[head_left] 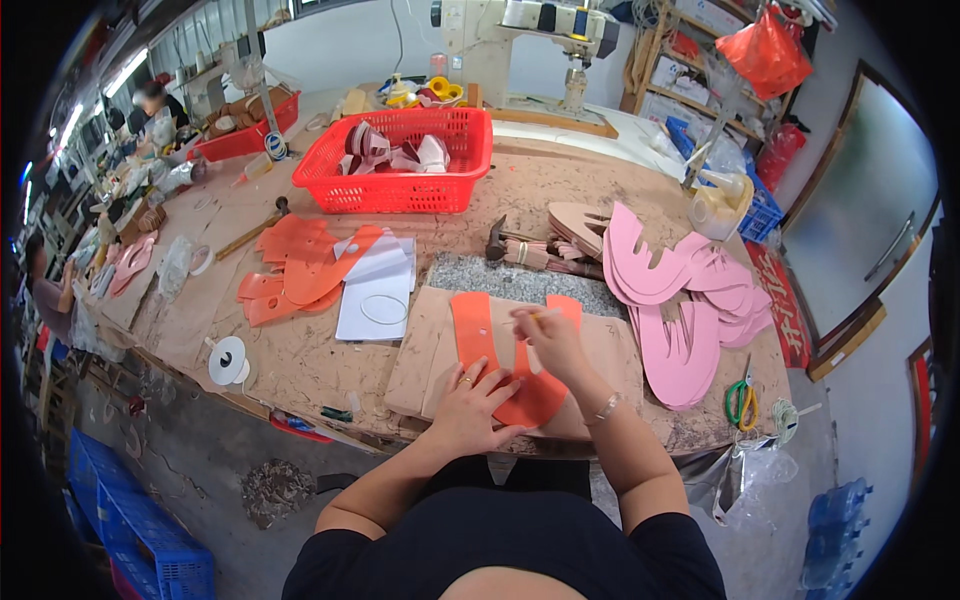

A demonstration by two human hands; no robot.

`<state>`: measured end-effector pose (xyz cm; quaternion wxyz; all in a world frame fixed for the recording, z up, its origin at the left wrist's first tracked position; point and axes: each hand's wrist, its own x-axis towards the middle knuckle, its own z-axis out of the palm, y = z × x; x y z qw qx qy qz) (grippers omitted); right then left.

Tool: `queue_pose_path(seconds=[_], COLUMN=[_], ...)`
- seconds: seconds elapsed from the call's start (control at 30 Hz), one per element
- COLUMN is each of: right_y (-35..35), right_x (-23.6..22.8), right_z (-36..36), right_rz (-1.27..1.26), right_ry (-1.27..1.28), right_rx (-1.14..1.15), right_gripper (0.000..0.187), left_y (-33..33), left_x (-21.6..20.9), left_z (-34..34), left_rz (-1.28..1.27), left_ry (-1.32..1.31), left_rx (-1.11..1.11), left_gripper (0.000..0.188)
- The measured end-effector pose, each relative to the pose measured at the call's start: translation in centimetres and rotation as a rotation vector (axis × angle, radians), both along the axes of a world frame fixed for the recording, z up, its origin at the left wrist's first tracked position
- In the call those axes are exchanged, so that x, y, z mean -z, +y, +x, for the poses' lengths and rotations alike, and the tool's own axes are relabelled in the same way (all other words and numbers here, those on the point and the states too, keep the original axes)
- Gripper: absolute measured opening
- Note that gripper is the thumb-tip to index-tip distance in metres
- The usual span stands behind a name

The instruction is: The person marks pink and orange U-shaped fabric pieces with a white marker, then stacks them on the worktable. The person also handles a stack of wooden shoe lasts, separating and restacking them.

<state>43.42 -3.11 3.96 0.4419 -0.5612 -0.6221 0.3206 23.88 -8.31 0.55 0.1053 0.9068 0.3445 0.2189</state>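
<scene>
An orange U-shaped cut piece (472,330) lies flat on a tan board (425,350) in front of me, its curved end toward me. My left hand (472,408) rests on its near left part, fingers spread and pressing it down. Over the right arm of the piece, my right hand (552,345) is closed on a thin, pale pen-like stick. Its tip is too small to make out. To the left is a stack of orange cut pieces (310,265), partly on white paper sheets (365,300). Several pink cut pieces (680,360) overlap on the right.
A grey stone slab (470,272) lies beyond the board, near a hammer (496,240) and a banded bundle (540,257). Farther back stand a red basket (400,195) and a sewing machine (575,80). Scissors (742,403) lie right, a white spool (228,361) left.
</scene>
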Motion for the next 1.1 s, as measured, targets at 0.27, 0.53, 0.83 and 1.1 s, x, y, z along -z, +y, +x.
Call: queue_pose_path(seconds=[0.27,0.53,0.83,1.1], right_y=[2.0,2.0,-5.1,-5.2], right_x=[0.9,2.1,0.2,0.5], right_z=[-3.6,-2.4,1.0,0.7], right_rz=[-0.003,-0.017,-0.071,-0.039], right_ry=[-0.313,-0.22,-0.134,-0.238], right_rx=[-0.063,-0.104,-0.001,-0.06], right_gripper=[0.029,0.03,0.028,0.024], left_y=[0.0,0.1,0.0,0.1], left_x=[0.1,0.0,0.2,0.3], left_z=[-0.1,0.0,0.0,0.1], left_rz=[0.014,0.002,0.01,-0.001], left_ry=[-0.023,0.002,-0.021,-0.012], left_rx=[-0.001,-0.001,-0.011,-0.015], left_gripper=[0.07,0.069,0.067,0.066])
